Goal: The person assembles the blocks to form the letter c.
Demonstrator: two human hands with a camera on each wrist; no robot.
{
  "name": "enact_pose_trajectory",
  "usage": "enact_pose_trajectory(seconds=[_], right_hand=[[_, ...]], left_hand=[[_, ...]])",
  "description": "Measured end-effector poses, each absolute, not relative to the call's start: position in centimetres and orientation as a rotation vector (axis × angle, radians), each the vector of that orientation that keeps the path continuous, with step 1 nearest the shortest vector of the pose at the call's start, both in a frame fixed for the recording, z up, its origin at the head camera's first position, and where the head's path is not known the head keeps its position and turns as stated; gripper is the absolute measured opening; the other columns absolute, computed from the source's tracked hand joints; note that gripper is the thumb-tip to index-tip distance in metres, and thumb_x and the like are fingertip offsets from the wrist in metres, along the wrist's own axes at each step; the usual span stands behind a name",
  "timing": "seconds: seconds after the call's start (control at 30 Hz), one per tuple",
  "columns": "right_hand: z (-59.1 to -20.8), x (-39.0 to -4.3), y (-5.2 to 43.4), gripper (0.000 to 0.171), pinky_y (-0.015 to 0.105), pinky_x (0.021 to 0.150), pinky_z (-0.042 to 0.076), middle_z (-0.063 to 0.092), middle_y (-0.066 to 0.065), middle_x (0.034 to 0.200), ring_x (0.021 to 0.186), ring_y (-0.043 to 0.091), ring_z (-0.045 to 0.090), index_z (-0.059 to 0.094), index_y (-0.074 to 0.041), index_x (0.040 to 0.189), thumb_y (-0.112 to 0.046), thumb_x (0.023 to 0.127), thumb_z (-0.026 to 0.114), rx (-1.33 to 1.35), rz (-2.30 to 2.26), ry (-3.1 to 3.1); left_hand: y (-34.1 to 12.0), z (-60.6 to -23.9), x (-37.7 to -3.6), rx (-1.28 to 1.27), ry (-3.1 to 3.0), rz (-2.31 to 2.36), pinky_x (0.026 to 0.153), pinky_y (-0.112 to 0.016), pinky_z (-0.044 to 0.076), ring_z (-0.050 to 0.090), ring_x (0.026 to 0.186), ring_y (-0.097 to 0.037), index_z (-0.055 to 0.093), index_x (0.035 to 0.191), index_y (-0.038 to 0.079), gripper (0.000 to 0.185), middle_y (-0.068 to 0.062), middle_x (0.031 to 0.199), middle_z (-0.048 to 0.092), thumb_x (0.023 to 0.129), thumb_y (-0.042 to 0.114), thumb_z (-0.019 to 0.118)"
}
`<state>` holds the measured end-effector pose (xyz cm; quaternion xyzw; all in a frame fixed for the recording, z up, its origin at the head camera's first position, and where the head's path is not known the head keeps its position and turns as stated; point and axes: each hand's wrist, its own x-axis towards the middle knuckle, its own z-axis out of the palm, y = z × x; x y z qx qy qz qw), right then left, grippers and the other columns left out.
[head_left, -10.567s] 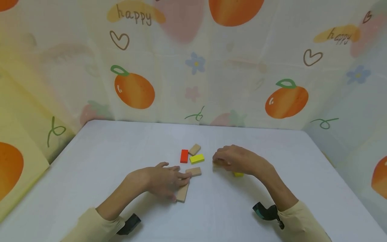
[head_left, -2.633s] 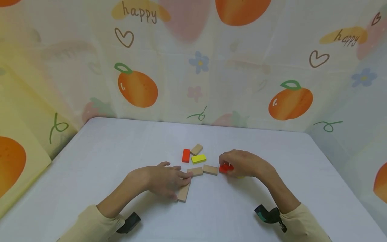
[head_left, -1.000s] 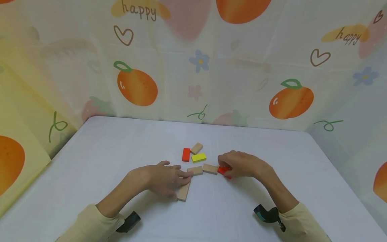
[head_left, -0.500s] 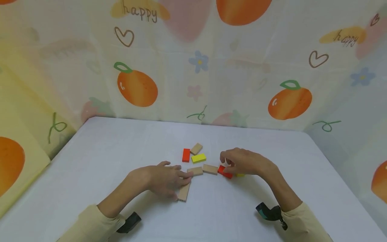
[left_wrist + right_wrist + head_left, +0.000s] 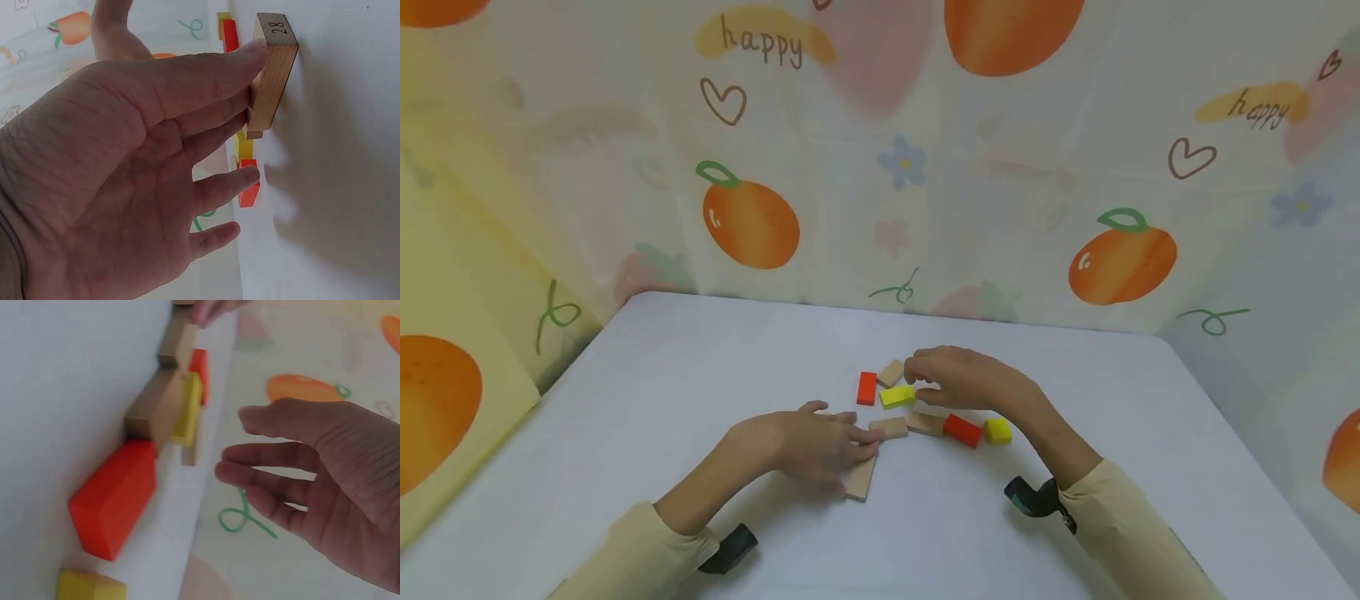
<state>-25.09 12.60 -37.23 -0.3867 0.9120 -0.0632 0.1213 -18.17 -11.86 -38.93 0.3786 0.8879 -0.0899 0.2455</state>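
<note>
Two hands work a line of small wooden blocks near the middle of the white table [image 5: 647, 392]. The left hand [image 5: 808, 443] rests flat — fingers straight, pressing a plain wooden block [image 5: 860, 478] and the block [image 5: 889, 427] beside it. The right hand [image 5: 958, 379] hovers with relaxed fingers at a yellow block [image 5: 897, 396], gripping nothing — a red block [image 5: 962, 430] lies nearer the front edge.

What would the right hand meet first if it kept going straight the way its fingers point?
Most likely the yellow block: the right hand points leftward with its fingertips right at that block. Beyond lies the red block. Depth is hard to judge.
</note>
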Motion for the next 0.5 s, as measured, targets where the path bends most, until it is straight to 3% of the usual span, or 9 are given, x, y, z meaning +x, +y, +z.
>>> enact_pose_trajectory(seconds=[0.23,0.5], right_hand=[[-38.8,-26.0,10.6,0.028,0.038,0.104,0.059,0.073,0.003,0.131,0.116,0.021,0.069,0.071,-0.016,0.122,-0.014,0.095,0.077,-1.172,-0.095,2.641],[-39.6,-25.9,10.3,0.028,0.038,0.104,0.058,0.075,0.003,0.125,0.111,0.023,0.069,0.071,-0.015,0.119,-0.013,0.092,0.080,-1.305,-0.024,2.708]], left_hand=[[-11.9,-38.9,-18.1,1.059,2.424,-0.226,0.127,-0.061,0.031,0.033,0.161,-0.024,0.041,0.161,0.035,0.068,0.020,0.170,0.032,0.099,0.049,0.067],[-11.9,-38.8,-18.3,1.046,2.419,-0.224,0.127,-0.062,0.031,0.032,0.161,-0.025,0.040,0.161,0.036,0.068,0.020,0.170,0.032,0.099,0.049,0.067]])
